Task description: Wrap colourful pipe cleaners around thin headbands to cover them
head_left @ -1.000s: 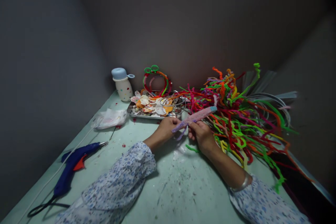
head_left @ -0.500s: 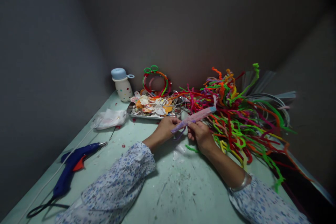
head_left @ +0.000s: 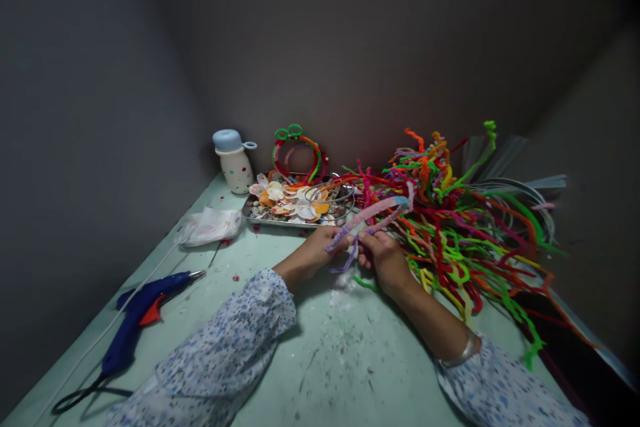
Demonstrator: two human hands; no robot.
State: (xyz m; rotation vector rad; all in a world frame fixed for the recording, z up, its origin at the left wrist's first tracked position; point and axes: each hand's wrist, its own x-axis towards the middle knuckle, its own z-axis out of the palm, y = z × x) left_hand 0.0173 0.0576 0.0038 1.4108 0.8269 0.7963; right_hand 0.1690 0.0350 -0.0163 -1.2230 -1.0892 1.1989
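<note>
A narrow loop wrapped in pink, purple and light-blue fuzzy stem (head_left: 373, 211) is held above the table between both hands. My left hand (head_left: 323, 245) is closed round its purple end on the left. Near the lower strand, my right hand (head_left: 385, 257) pinches the loop, with its fingers pressed together. A loose purple stem (head_left: 345, 265) dangles between the hands. At the loop's far right end, by the light-blue part, a pinkish stem end sticks up.
Behind the hands lies a metal tray (head_left: 280, 221) of paper flowers and beads. Tangled colourful stems (head_left: 445, 213) spread on the right. A blue glue gun (head_left: 125, 340), a plastic packet (head_left: 210, 227) and a bottle (head_left: 235, 167) are at the left. Finished-looking hoops (head_left: 320, 160) stand behind the tray.
The two strands of the loop have come apart, so a gap shows between them. The dangling purple stem has shifted and shows more clearly. Both hands still hold the loop.
</note>
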